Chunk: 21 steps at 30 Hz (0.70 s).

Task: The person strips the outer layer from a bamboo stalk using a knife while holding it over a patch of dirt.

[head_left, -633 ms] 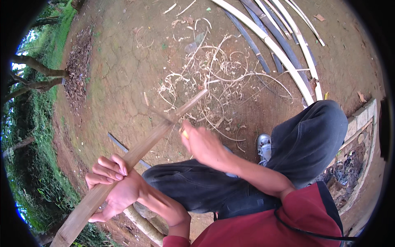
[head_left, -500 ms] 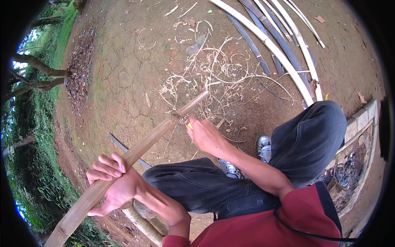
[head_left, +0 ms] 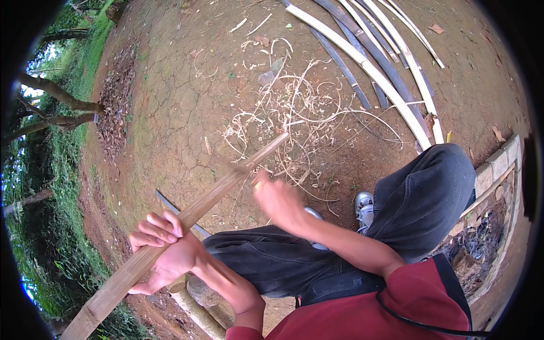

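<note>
A long split bamboo strip (head_left: 212, 195) runs slantwise from the lower left up to the middle, its far tip above the shavings. My left hand (head_left: 167, 252) is closed round its lower half, fingers curled over the top edge and thumb stretched along the underside. Beside the strip's far half, my right hand (head_left: 277, 201) is closed and smeared by motion. A bit of yellow handle shows at its fingers, seemingly a knife's. Where it meets the strip, a dark blur crosses the bamboo, and the blade cannot be made out.
Curly bamboo shavings (head_left: 306, 107) litter the dirt ahead. Several long bamboo strips (head_left: 368, 68) lie at the far right. One dark strip (head_left: 168, 203) is on the ground behind the held piece. Cut logs (head_left: 195, 311) lie near my left arm; a brick edging (head_left: 493, 175) runs along the right.
My right hand has shifted slightly nearer to me and left, now blurred. The view has moved slightly; my left hand keeps the same hold on the bamboo strip.
</note>
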Each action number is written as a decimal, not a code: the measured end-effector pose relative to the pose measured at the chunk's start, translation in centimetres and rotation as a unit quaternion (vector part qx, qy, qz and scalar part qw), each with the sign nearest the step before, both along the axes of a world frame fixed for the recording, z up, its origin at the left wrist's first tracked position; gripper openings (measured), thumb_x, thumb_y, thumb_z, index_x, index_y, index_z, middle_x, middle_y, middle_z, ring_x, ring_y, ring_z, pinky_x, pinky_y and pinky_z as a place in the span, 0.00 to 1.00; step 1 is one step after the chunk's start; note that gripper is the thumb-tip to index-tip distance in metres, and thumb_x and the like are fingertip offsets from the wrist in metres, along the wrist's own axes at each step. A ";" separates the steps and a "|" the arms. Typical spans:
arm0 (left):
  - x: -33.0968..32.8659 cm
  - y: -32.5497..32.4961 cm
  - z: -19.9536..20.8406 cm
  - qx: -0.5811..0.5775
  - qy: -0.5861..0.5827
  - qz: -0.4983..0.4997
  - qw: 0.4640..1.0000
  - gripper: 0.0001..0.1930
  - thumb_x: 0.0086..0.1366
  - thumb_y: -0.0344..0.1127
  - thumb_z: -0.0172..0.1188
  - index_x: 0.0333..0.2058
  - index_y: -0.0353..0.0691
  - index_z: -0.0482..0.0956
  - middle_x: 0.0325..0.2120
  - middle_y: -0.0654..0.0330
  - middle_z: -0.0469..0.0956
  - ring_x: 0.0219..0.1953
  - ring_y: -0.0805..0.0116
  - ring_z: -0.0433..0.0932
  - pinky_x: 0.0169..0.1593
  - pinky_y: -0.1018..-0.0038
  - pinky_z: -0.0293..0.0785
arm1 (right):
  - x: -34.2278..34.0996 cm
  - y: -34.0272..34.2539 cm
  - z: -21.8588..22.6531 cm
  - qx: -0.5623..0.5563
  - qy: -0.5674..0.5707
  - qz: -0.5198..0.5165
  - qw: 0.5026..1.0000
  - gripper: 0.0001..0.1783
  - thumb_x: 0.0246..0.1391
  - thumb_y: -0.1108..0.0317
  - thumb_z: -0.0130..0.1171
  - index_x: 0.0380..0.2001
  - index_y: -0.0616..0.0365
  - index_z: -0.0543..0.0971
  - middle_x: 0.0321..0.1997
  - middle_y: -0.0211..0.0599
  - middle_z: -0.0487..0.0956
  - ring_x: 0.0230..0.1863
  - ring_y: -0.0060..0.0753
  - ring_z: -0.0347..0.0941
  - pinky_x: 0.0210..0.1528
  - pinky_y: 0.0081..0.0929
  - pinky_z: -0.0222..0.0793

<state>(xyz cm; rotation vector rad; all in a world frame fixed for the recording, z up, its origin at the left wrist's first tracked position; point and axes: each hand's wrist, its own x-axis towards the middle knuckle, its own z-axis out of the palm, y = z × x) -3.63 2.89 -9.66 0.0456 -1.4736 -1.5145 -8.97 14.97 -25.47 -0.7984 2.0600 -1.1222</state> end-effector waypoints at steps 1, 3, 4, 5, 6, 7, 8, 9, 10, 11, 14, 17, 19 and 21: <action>-0.1 0.3 0.2 0.000 -0.002 0.000 1.000 0.42 0.50 0.83 0.31 0.15 0.41 0.57 0.10 0.63 0.54 0.13 0.74 0.52 0.13 0.79 0.52 | -0.4 -0.4 -4.4 0.007 -0.030 -0.040 0.999 0.17 0.59 0.72 0.39 0.44 0.79 0.66 0.12 0.40 0.72 0.12 0.31 0.71 0.08 0.28 0.64; -0.2 0.5 0.2 -0.002 0.003 0.005 1.000 0.43 0.51 0.82 0.32 0.17 0.39 0.59 0.11 0.62 0.57 0.13 0.74 0.54 0.13 0.78 0.54 | -1.6 -0.6 -8.6 0.067 -0.051 -0.025 0.996 0.17 0.63 0.70 0.37 0.44 0.78 0.64 0.10 0.32 0.66 0.11 0.25 0.65 0.06 0.22 0.57; -0.3 0.7 0.2 0.001 0.006 -0.010 1.000 0.43 0.51 0.83 0.32 0.17 0.39 0.59 0.11 0.62 0.57 0.13 0.73 0.54 0.13 0.78 0.54 | -1.7 -0.7 -10.8 0.082 -0.002 -0.041 0.996 0.17 0.65 0.69 0.35 0.45 0.77 0.63 0.10 0.29 0.64 0.10 0.21 0.62 0.05 0.19 0.52; 0.0 0.6 0.2 0.002 0.009 -0.019 1.000 0.43 0.51 0.83 0.32 0.17 0.39 0.59 0.11 0.61 0.57 0.13 0.73 0.54 0.13 0.77 0.54 | -1.7 -1.0 -9.0 0.060 -0.068 -0.040 0.995 0.17 0.65 0.69 0.36 0.45 0.76 0.62 0.10 0.30 0.64 0.10 0.24 0.62 0.06 0.21 0.53; 0.1 0.4 0.0 0.004 0.015 -0.027 1.000 0.43 0.50 0.83 0.32 0.17 0.39 0.59 0.11 0.61 0.57 0.13 0.73 0.54 0.14 0.77 0.54 | -2.0 -0.7 -5.3 0.039 -0.130 -0.038 0.990 0.16 0.65 0.68 0.37 0.46 0.75 0.61 0.10 0.32 0.65 0.09 0.27 0.63 0.06 0.24 0.54; 0.1 0.3 0.2 0.024 0.025 -0.017 0.999 0.43 0.50 0.83 0.32 0.16 0.39 0.59 0.10 0.60 0.57 0.14 0.72 0.54 0.14 0.77 0.54 | -1.7 -0.2 -2.4 0.021 -0.195 -0.032 0.980 0.16 0.65 0.67 0.38 0.46 0.74 0.61 0.10 0.33 0.65 0.09 0.29 0.63 0.07 0.26 0.56; 0.1 0.3 0.3 0.029 0.024 -0.020 0.999 0.43 0.50 0.83 0.32 0.16 0.39 0.59 0.10 0.60 0.57 0.14 0.72 0.55 0.14 0.77 0.54 | -1.4 0.1 -1.2 -0.005 -0.197 0.008 0.980 0.15 0.64 0.68 0.41 0.46 0.71 0.59 0.11 0.38 0.69 0.10 0.34 0.66 0.08 0.28 0.59; 0.1 -0.1 0.3 0.031 0.026 -0.023 0.999 0.43 0.50 0.83 0.32 0.16 0.39 0.59 0.10 0.60 0.57 0.14 0.72 0.55 0.14 0.77 0.54 | -1.0 0.4 -0.4 -0.041 -0.135 0.009 0.990 0.16 0.64 0.68 0.41 0.46 0.74 0.60 0.11 0.38 0.70 0.10 0.35 0.68 0.09 0.31 0.61; 0.0 -0.3 0.3 0.034 0.028 -0.027 0.999 0.43 0.50 0.83 0.32 0.16 0.39 0.59 0.10 0.60 0.57 0.14 0.72 0.55 0.14 0.77 0.54 | -0.6 0.5 0.0 -0.076 -0.073 0.010 0.994 0.16 0.64 0.69 0.41 0.46 0.76 0.62 0.11 0.39 0.71 0.10 0.36 0.69 0.10 0.34 0.62; 0.0 -0.1 0.4 0.033 0.019 -0.010 0.999 0.43 0.50 0.82 0.33 0.16 0.40 0.58 0.10 0.61 0.56 0.13 0.73 0.54 0.14 0.78 0.53 | -0.1 0.6 -0.2 -0.073 -0.057 0.004 0.996 0.16 0.64 0.69 0.41 0.45 0.75 0.62 0.11 0.39 0.71 0.10 0.37 0.69 0.11 0.35 0.63; -0.1 0.4 0.6 0.036 0.002 0.033 0.999 0.41 0.51 0.82 0.34 0.15 0.41 0.57 0.10 0.64 0.54 0.13 0.75 0.52 0.13 0.81 0.51 | 0.1 -0.1 -2.1 -0.042 -0.044 -0.011 0.998 0.14 0.63 0.69 0.42 0.41 0.74 0.65 0.10 0.40 0.70 0.10 0.39 0.68 0.12 0.36 0.64; 0.1 -0.3 0.6 0.057 0.008 0.043 0.997 0.41 0.50 0.82 0.34 0.15 0.41 0.57 0.09 0.64 0.54 0.13 0.75 0.53 0.13 0.82 0.52 | -0.1 -0.8 -4.9 -0.030 0.011 -0.027 0.999 0.14 0.64 0.70 0.41 0.41 0.74 0.67 0.11 0.38 0.70 0.09 0.36 0.67 0.11 0.33 0.63; 1.2 -1.0 0.5 0.045 0.019 0.000 0.999 0.42 0.51 0.82 0.33 0.16 0.40 0.58 0.10 0.62 0.56 0.13 0.73 0.54 0.14 0.79 0.54 | -0.3 -0.3 -3.1 -0.012 -0.081 0.007 0.997 0.16 0.62 0.69 0.43 0.43 0.76 0.67 0.11 0.44 0.71 0.12 0.41 0.70 0.14 0.39 0.66; 1.3 -1.0 0.3 0.041 0.035 -0.026 0.998 0.42 0.50 0.82 0.34 0.16 0.40 0.59 0.11 0.61 0.57 0.13 0.73 0.54 0.14 0.79 0.54 | -0.9 -0.3 1.0 0.010 -0.120 0.040 0.992 0.16 0.60 0.69 0.46 0.42 0.76 0.66 0.11 0.50 0.72 0.15 0.50 0.73 0.19 0.45 0.68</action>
